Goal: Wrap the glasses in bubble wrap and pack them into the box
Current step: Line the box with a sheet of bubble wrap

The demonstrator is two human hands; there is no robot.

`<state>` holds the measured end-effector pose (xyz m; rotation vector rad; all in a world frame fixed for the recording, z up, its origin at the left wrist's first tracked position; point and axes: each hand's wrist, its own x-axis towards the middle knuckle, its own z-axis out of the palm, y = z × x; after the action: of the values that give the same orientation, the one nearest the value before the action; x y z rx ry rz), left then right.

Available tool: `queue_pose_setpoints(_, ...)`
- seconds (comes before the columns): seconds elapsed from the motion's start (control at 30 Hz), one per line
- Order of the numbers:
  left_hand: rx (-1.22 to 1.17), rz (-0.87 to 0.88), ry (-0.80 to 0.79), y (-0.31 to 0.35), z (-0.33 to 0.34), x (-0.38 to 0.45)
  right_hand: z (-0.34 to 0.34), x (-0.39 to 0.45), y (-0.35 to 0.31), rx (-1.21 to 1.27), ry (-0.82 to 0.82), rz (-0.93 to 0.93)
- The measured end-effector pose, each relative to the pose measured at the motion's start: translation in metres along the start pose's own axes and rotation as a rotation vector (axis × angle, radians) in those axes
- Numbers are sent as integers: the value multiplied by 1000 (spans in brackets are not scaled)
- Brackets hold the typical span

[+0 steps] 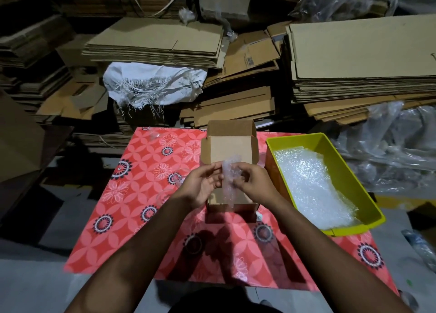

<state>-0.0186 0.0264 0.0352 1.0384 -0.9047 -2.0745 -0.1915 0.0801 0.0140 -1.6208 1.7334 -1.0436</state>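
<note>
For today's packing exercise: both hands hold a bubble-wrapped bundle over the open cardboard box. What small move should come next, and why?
Probably lower the bubble-wrapped bundle into the open box. The left hand and right hand pinch it directly above the box, whose lid stands open and whose visible floor looks bare.

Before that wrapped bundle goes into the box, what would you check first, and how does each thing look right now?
1. Both hands grip the bubble-wrap bundle: left hand, right hand: ok.
2. Cardboard box open, lid flap up: ok.
3. Box floor free where visible: ok.
4. Bundle above the box opening: ok.
5. Glass fully covered by wrap: cannot tell.
6. Spare bubble wrap in the yellow bin: ok.
</note>
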Motion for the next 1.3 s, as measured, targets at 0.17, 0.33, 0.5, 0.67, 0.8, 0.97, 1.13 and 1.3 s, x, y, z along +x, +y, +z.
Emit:
queue_pose_setpoints(0.17,162,72,-204,-3,4,-13,-8,4,-8,606,-182,184)
queue_pose_setpoints(0.33,304,139,31,-13,-2,-3,-24,6,-9,696,80,385)
queue_pose_setpoints(0.5,298,161,220,-9,-20,5,-47,4,15,552,231,509)
queue_pose_setpoints(0.67,368,158,247,-11,-20,11,-45,-7,18,171,140,352)
queue_pose_setpoints(0.8,419,152,323,-17,-37,25,-40,-4,32,54,310,411)
queue_pose_setpoints(0.97,500,170,424,-19,-43,31,-32,1,45,68,231,492)
queue_pose_setpoints(1.13,555,135,413,-18,-49,42,-27,11,56,16,336,459)
queue_pose_setpoints(1.3,561,43,365,-25,-60,60,-18,20,60,26,108,530)
